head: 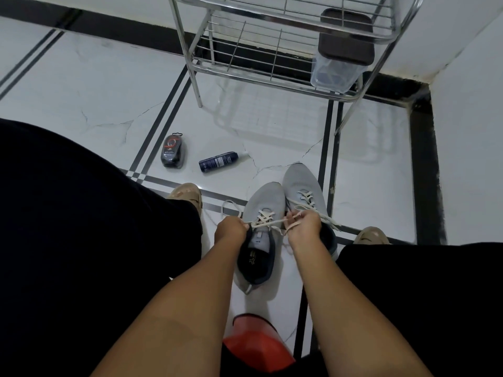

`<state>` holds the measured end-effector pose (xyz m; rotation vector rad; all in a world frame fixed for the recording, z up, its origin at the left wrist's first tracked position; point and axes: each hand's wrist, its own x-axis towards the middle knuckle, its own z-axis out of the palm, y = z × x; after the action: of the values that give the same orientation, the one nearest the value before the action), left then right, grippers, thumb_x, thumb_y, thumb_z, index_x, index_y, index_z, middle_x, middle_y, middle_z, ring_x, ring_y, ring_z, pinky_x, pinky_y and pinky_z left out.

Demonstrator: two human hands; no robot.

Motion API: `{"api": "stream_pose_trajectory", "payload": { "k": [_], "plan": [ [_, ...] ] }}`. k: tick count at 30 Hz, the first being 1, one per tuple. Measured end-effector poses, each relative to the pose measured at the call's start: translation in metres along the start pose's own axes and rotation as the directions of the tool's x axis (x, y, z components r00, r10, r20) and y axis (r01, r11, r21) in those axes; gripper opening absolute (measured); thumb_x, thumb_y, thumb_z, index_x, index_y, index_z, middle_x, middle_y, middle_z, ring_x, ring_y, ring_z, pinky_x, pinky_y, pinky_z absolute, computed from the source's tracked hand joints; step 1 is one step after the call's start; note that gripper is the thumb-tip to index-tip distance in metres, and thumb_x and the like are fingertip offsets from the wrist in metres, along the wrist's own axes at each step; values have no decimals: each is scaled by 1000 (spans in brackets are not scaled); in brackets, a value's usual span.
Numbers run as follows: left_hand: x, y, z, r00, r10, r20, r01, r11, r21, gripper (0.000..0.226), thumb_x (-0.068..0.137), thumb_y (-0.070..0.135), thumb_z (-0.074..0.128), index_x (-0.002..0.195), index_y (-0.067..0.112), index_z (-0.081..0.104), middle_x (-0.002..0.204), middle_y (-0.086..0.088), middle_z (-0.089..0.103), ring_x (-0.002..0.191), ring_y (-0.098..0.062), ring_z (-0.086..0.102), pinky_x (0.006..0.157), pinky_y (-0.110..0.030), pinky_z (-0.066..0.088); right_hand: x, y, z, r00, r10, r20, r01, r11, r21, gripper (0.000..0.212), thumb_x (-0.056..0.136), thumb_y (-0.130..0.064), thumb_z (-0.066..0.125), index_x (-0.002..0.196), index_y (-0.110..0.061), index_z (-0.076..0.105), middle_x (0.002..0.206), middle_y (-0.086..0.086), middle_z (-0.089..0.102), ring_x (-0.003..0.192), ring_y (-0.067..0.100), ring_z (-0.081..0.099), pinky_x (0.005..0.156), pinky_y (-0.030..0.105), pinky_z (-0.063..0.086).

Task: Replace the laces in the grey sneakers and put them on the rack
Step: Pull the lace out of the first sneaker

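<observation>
Tying the lace on the nearer grey sneaker [262, 213]

Left hand [231, 229] and right hand [303, 224] each pinch an end of the cream lace [265, 217] over the tongue — pull both ends evenly so the crossings sit flat before knotting. Both sneakers stand side by side on the floor [109, 104], pale knit, dark lining, the farther sneaker [302, 183] already laced — the rack [272, 63] stands beyond.

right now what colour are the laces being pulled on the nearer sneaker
Cream, off-white laces on the grey sneaker, seen in the head view.
</observation>
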<state>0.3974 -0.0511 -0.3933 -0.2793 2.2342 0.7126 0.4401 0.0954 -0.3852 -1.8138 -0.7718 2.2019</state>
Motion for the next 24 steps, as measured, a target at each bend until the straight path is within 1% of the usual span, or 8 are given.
{"api": "stream_pose_trajectory", "payload": {
  "k": [2, 4, 8, 10, 14, 17, 21, 24],
  "plan": [
    [0, 0, 1, 1000, 5, 9, -5, 1000, -7, 22, 94, 24, 57, 102, 10, 70, 105, -13, 68, 99, -31, 64, 89, -36, 54, -1, -5, -1, 984, -166, 66, 178, 873, -455, 21, 95, -17, 48, 78, -9, 57, 65, 5, 54, 54, 18, 48, 50, 25, 41],
    [1, 1, 3, 1000, 2, 13, -2, 1000, -18, 21, 93, 23, 57, 102, 9, 70, 105, -13, 68, 99, -32, 64, 90, -38, 54, -1, 9, -4, 869, -289, 400, 476, 273, -836, 23, 92, -27, 57, 83, -8, 66, 78, 8, 62, 70, 22, 55, 62, 29, 43],
    [1, 1, 2, 1000, 3, 11, -2, 1000, -25, 19, 93, 23, 57, 98, 10, 70, 104, -13, 69, 98, -31, 64, 89, -38, 54, 4, 44, -6, 748, -175, 640, 531, -421, -735, 22, 91, -32, 59, 102, -18, 72, 111, 6, 54, 95, 32, 60, 80, 34, 45],
    [1, 0, 2, 1000, 5, 12, -5, 1000, -23, 21, 93, 23, 57, 100, 9, 70, 104, -13, 69, 99, -32, 64, 89, -38, 54, 6, 47, -5, 815, -239, 528, 481, -230, -846, 25, 91, -32, 56, 101, -15, 72, 110, 9, 55, 94, 32, 60, 78, 33, 45],
    [3, -1, 3, 1000, 10, 21, -10, 1000, -24, 22, 93, 22, 57, 101, 8, 71, 104, -14, 68, 99, -33, 64, 89, -39, 54, 7, 17, 0, 987, -82, 139, 137, 880, -455, 18, 90, -9, 46, 78, -9, 58, 76, 7, 61, 63, 17, 58, 51, 23, 49],
    [4, -1, 4, 1000, 4, 30, -3, 999, -33, 20, 92, 23, 58, 99, 9, 70, 103, -14, 68, 98, -33, 63, 90, -40, 54, -5, 12, 2, 971, -49, 233, 150, 886, -438, 12, 91, -7, 50, 86, -2, 60, 69, 8, 67, 59, 19, 65, 48, 20, 47],
    [6, -2, 5, 999, 17, 27, -16, 1000, -18, 20, 93, 25, 58, 99, 10, 70, 105, -12, 69, 101, -30, 63, 88, -33, 51, -16, 28, 4, 767, -166, 619, 583, -221, -782, 15, 89, -27, 63, 91, -13, 69, 94, 7, 65, 88, 26, 60, 67, 27, 41],
    [6, -3, 6, 999, 25, 22, -26, 1000, 10, 21, 93, 27, 58, 101, 12, 70, 106, -10, 69, 102, -29, 62, 86, -31, 49, -15, 36, 5, 698, -105, 708, 540, -572, -617, 20, 84, -16, 64, 103, -16, 70, 113, 7, 59, 103, 30, 59, 85, 34, 43]
  ]
}}
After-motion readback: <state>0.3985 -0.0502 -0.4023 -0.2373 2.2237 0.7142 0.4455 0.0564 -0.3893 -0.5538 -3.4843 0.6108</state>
